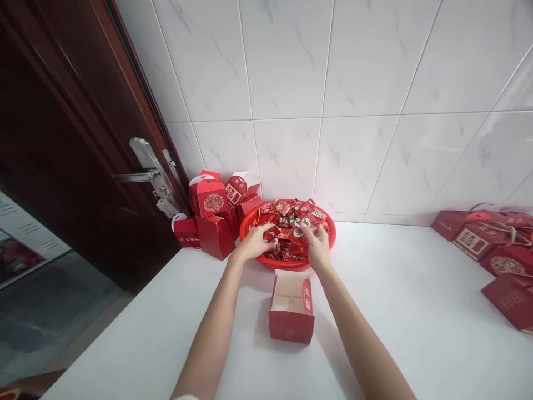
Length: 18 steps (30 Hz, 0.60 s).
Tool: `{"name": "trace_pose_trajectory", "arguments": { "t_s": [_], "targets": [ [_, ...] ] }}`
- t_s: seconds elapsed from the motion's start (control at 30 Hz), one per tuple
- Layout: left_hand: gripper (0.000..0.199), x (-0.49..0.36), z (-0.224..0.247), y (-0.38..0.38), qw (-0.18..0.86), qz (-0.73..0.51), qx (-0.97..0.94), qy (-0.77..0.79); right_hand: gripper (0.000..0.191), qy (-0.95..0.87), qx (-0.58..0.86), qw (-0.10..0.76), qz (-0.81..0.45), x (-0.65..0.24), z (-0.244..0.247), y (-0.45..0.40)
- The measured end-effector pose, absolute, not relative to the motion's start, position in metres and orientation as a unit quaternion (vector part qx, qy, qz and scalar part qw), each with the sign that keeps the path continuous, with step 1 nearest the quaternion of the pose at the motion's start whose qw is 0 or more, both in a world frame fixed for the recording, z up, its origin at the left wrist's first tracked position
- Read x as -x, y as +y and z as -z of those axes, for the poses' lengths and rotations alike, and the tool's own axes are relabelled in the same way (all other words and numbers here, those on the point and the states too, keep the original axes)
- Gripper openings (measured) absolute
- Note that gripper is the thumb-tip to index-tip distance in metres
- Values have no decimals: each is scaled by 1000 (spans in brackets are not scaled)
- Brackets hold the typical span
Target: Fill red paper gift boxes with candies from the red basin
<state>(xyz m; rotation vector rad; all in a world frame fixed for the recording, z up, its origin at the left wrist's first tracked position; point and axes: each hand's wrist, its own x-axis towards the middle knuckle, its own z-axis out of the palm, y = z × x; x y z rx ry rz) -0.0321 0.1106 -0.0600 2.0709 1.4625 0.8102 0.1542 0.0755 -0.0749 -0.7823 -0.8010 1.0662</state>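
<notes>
A round red basin (291, 265) near the wall holds a heap of red-wrapped candies (285, 222) with white and gold print. My left hand (257, 242) reaches in over the basin's left side, thumb and fingers closing round a wrapped candy. On the right side, my right hand (318, 244) pinches a wrapped candy (305, 223) under its thumb, just above the heap. An open red gift box (291, 325) stands upright between my forearms, its pale inside facing up and no candy showing in it.
Folded red gift boxes (214, 222) are piled left of the basin, by the door (83, 122) with its metal handle (144, 175). More red boxes (491, 239) lie at the right end of the white table (400, 311). A tiled wall (283, 66) rises behind.
</notes>
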Motion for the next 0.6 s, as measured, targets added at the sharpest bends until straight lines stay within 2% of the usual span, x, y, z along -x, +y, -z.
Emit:
{"name": "trace_pose_trajectory", "arguments": {
  "t_s": [0.27, 0.4, 0.6],
  "targets": [
    [57, 35, 72, 124, 300, -464, -689, 469, 36, -360, 375, 707, -480, -156, 71, 71],
    [53, 34, 74, 127, 334, -500, -662, 446, 34, -364, 378, 709, -472, -156, 71, 71],
    [47, 31, 71, 124, 324, -535, -639, 447, 35, -367, 376, 710, -469, -156, 72, 72]
  ]
}}
